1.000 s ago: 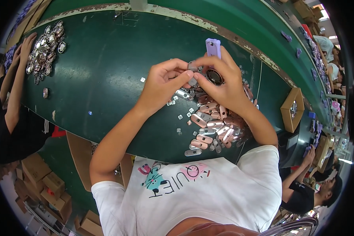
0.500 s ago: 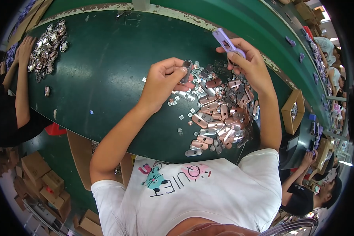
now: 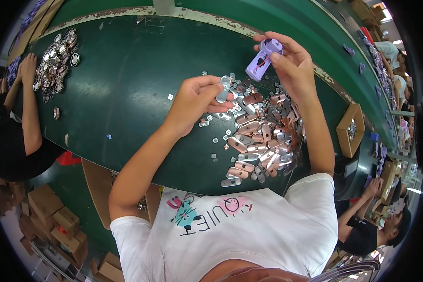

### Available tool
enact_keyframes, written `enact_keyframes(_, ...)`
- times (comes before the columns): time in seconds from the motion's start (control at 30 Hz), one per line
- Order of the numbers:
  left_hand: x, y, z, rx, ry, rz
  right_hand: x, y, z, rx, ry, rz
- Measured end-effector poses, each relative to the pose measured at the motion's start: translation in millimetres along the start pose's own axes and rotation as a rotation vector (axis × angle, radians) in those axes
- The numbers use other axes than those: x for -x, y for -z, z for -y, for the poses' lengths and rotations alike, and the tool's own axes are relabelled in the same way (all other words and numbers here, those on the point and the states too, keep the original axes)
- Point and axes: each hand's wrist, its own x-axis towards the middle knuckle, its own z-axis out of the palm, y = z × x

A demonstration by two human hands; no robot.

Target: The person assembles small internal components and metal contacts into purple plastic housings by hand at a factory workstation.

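Note:
My left hand point(image 3: 197, 101) pinches an oblong silver metal plate point(image 3: 223, 90) between thumb and fingers, above the green table point(image 3: 122, 84). Farther right, my right hand point(image 3: 293, 66) holds a purple plastic housing point(image 3: 258, 65) with a round end and an open body; something dark and a thin red strand show inside it. Below and between both hands lies a heap of oblong metal plates point(image 3: 250, 128), some pinkish, some silver. Small clear square pieces point(image 3: 215, 140) are scattered along the heap's left side and beyond it.
At the far left stands a pile of round chrome-rimmed parts point(image 3: 56, 61), beside a co-worker's arm point(image 3: 30, 108). A cardboard box with small parts point(image 3: 350, 131) sits at the right. Below the table's near edge is another cardboard box point(image 3: 96, 188). A metal rail point(image 3: 207, 18) runs along the far edge.
My right hand has turned the purple housing so its body points down toward the left and its open inside shows. The plate in my left hand has tilted and now looks bright.

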Motion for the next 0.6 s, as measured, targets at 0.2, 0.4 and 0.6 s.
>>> enact_keyframes(0.2, 2, -4, -3, 0.061, 0.041, -0.007, 6, -14, -1, 0.214, 0.158, 0.245)
enact_keyframes(0.4, 2, -4, -1, 0.029, 0.077, 0.065, 7, -32, -14, 0.18, 0.014, 0.276)
enact_keyframes(0.6, 2, -4, -2, 0.046, 0.089, 0.098, 5, -29, -27, 0.204, -0.015, 0.295)
